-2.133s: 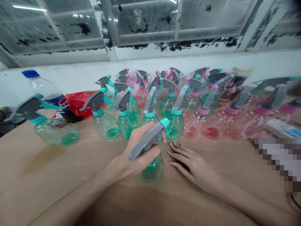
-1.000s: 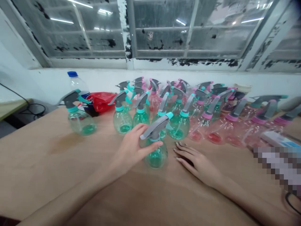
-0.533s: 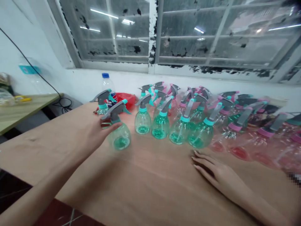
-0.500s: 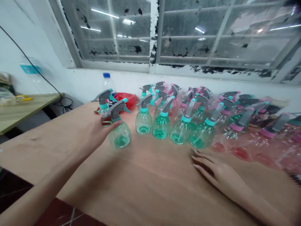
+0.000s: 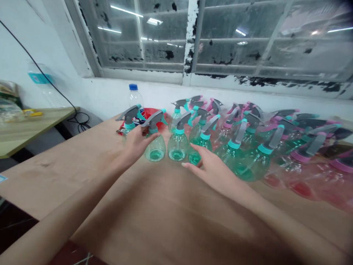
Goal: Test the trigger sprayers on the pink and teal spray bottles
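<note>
My left hand (image 5: 138,143) is wrapped round the upper body of a green spray bottle (image 5: 156,154) with a grey and turquoise trigger head. That bottle stands upright at the left end of the front row, beside another green spray bottle (image 5: 178,149). My right hand (image 5: 211,165) has its thumb and fingers apart, close in front of a third green spray bottle (image 5: 205,136). Whether its fingertips touch that bottle I cannot tell. Partly behind my left hand is one more spray bottle (image 5: 129,121).
Several clear pink spray bottles (image 5: 300,173) crowd the right side, with more behind. A blue-capped drink bottle (image 5: 135,98) and a red plastic bag (image 5: 154,112) stand at the back, below the window (image 5: 149,36). A side table (image 5: 41,125) is at left.
My left hand has moved the spray bottle back and right, up beside the row. My right hand has come left and forward from the tabletop to the green bottles. The view has shifted slightly.
</note>
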Tool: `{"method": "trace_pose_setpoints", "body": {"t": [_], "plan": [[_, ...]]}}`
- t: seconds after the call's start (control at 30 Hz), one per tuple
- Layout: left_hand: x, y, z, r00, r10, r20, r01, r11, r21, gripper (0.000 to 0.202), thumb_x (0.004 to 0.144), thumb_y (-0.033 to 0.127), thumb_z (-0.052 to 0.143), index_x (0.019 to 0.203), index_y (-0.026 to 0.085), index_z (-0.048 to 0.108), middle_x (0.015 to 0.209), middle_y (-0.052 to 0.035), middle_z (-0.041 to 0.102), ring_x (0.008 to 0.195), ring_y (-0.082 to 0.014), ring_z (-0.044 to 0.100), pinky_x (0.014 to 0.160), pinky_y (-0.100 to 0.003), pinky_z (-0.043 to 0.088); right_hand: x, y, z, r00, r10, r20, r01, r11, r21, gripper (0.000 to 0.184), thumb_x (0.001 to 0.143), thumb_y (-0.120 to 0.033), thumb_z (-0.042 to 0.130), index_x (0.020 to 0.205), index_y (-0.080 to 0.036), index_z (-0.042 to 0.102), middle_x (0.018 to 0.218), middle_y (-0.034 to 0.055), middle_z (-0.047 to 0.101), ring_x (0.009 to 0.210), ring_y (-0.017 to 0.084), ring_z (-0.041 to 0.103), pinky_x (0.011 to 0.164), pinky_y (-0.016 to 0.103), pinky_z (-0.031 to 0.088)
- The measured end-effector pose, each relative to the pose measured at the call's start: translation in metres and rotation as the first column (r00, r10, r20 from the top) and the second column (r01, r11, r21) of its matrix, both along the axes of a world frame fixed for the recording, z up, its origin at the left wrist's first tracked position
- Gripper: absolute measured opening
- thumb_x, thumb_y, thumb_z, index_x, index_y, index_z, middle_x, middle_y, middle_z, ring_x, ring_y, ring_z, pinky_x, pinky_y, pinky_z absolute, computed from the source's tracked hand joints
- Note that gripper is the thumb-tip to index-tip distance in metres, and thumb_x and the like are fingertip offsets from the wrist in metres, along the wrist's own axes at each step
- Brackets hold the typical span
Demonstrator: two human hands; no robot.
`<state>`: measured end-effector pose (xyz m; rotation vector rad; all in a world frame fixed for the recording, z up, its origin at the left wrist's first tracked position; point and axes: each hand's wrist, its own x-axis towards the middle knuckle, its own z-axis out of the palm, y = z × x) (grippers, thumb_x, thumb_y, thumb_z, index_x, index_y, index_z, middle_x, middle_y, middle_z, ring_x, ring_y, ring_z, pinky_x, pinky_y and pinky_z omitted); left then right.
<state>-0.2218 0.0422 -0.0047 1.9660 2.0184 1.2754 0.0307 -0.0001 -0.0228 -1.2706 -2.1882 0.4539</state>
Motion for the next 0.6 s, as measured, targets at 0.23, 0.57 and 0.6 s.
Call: {"method": "trace_pose_setpoints", "body": {"t": [0.23,0.57,0.6], "plan": [[-0.005,0.012,-0.005,0.998,-0.029,-0.050,0.030,0.999,0.016,0.039,0.081,0.048,0.065,0.101,0.014,0.065,0.096,-0.0111,0.071,0.090,-0.0286,0.067,0.080,-0.039,0.051,-0.036,0.012,-0.001,0.995,-0.039,-0.094,0.041,0.999,0.016,0.074,0.088,-0.044,0.057,0.150,-0.015,0.029,0.138,0.0210,0.052,0.110,0.034,0.062,0.087,0.050,0.052],[-0.007,0.021,-0.014,0.998,-0.035,-0.052,0.039,0.997,0.071,0.039,0.082,0.048,0.067,0.107,0.018,0.064,0.102,-0.0092,0.072,0.093,-0.0270,0.068,0.085,-0.040,0.052,-0.062,0.048,-0.002,0.987,-0.155,-0.032,0.156,0.987,0.033,0.069,0.093,-0.036,0.049,0.149,-0.007,0.022,0.148,0.0281,0.037,0.126,0.042,0.050,0.093,0.055,0.048],[-0.006,0.021,-0.013,0.998,-0.038,-0.049,0.041,0.997,0.070,0.038,0.082,0.047,0.068,0.106,0.018,0.064,0.102,-0.0090,0.072,0.093,-0.0270,0.068,0.086,-0.040,0.052,-0.063,0.049,-0.002,0.988,-0.156,-0.019,0.157,0.987,0.034,0.067,0.094,-0.036,0.047,0.149,-0.007,0.022,0.145,0.0289,0.040,0.123,0.042,0.052,0.092,0.055,0.049]]}}
